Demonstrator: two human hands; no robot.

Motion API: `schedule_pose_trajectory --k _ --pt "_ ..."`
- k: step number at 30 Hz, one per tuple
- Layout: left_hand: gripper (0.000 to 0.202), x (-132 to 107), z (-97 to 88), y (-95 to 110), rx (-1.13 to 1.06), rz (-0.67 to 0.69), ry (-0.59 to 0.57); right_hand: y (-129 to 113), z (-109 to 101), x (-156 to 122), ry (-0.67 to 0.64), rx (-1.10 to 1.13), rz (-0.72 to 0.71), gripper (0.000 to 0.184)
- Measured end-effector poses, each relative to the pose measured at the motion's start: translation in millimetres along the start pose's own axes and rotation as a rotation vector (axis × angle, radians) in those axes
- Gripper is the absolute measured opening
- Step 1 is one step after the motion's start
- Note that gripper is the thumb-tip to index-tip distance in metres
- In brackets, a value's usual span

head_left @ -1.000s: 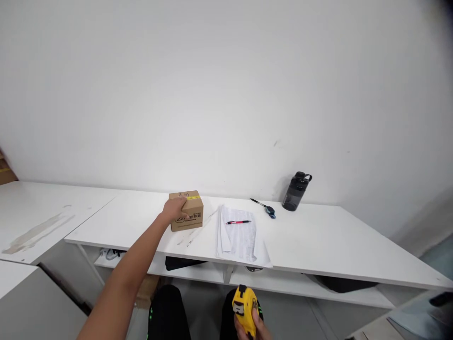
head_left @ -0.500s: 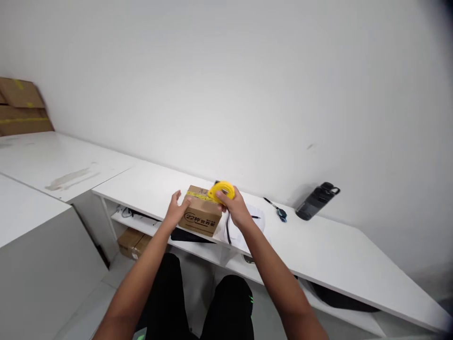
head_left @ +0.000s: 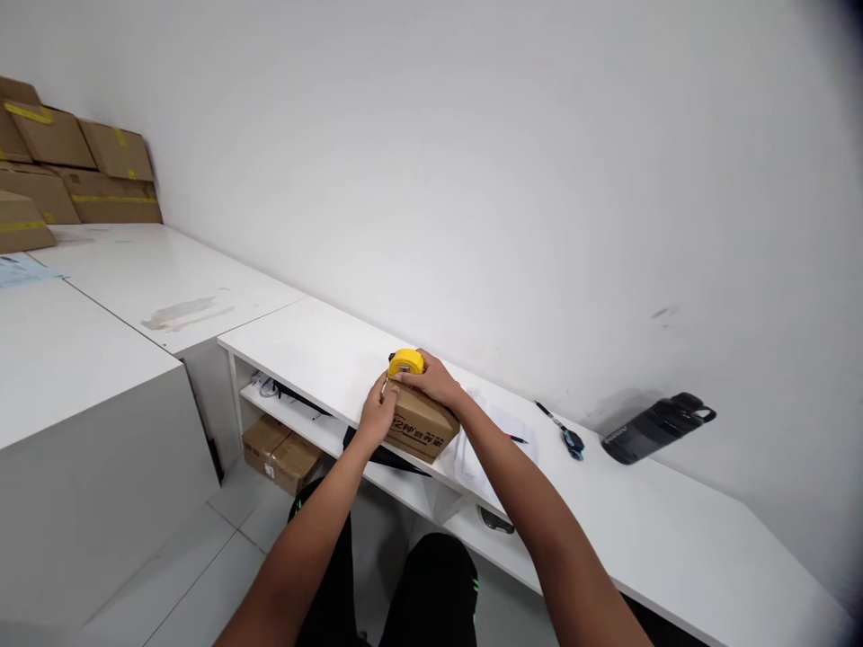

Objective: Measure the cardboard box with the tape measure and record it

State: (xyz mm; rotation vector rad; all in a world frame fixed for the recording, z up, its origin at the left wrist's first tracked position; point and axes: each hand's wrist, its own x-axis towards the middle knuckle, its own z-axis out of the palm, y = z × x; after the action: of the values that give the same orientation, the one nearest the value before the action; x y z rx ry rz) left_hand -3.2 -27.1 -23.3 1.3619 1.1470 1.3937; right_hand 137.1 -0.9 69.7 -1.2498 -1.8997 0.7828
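A yellow tape measure is held over the top left part of a small brown cardboard box with dark printing. My right hand is closed round its right side, the wrist lying across the box. At the box's left edge, my left hand has its fingers pinched just below the tape measure, where a thin, light strip shows, apparently the end of its blade. White paper lies right of the box, partly covered by my right arm, with a pen on it.
A dark water bottle and a black strap-like item with a round end sit on the white bench, near the wall. Cardboard boxes are stacked far left. Another carton is below the bench shelf.
My right hand has lowered the tape measure to the box's left end and turned it. My left hand has come off the open pose and closed beside it. The view has shifted left.
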Motion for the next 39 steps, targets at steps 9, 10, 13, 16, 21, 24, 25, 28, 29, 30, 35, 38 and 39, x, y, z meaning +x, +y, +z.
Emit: schedule_pose_trajectory --k 9,10,13,16,21,24,25,28,29,30,35,38,39 --pt "0.045 11.1 -6.9 3.0 -0.007 -0.049 -0.094 18.3 -43.7 -54.3 0.094 -0.095 0.132 0.041" --pt "0.045 11.6 -6.7 2.6 -0.007 -0.046 -0.089 20.7 -46.8 -65.0 0.130 -0.103 0.153 0.042" --pt "0.044 12.9 -5.5 1.6 -0.004 -0.032 -0.077 25.4 -50.5 -95.7 0.255 -0.085 0.197 0.045" --pt "0.044 14.5 -4.8 1.7 -0.005 -0.018 -0.077 26.6 -48.8 -116.9 0.346 -0.045 0.217 0.047" --pt "0.044 16.2 -4.5 3.4 -0.004 -0.027 -0.093 30.5 -48.3 -133.5 0.385 0.056 0.233 0.047" --pt "0.044 16.5 -4.1 3.5 -0.012 -0.005 -0.101 38.6 -49.7 -143.3 0.406 0.101 0.287 0.047" --pt "0.044 16.7 -4.0 3.1 -0.013 0.005 -0.104 41.7 -49.9 -146.5 0.415 0.118 0.298 0.047" --pt "0.045 17.3 -4.3 1.5 -0.006 0.004 -0.103 48.4 -49.3 -152.6 0.435 0.174 0.276 0.048" --pt "0.045 17.4 -4.5 0.8 -0.005 -0.002 -0.102 48.8 -48.7 -152.6 0.439 0.186 0.265 0.048" --pt "0.045 17.6 -4.7 0.3 -0.006 -0.006 -0.101 48.1 -47.8 -151.3 0.442 0.192 0.256 0.048" --pt "0.045 17.9 -4.8 0.2 -0.008 0.002 -0.089 32.5 -39.6 -126.1 0.489 0.195 0.224 0.048" --pt "0.045 17.7 -5.0 3.1 0.038 -0.008 -0.072 20.7 -29.8 -100.7 0.484 0.181 0.185 0.046" --pt "0.045 17.2 -5.2 4.5 0.057 -0.016 -0.063 16.9 -25.6 -91.7 0.467 0.172 0.178 0.045"
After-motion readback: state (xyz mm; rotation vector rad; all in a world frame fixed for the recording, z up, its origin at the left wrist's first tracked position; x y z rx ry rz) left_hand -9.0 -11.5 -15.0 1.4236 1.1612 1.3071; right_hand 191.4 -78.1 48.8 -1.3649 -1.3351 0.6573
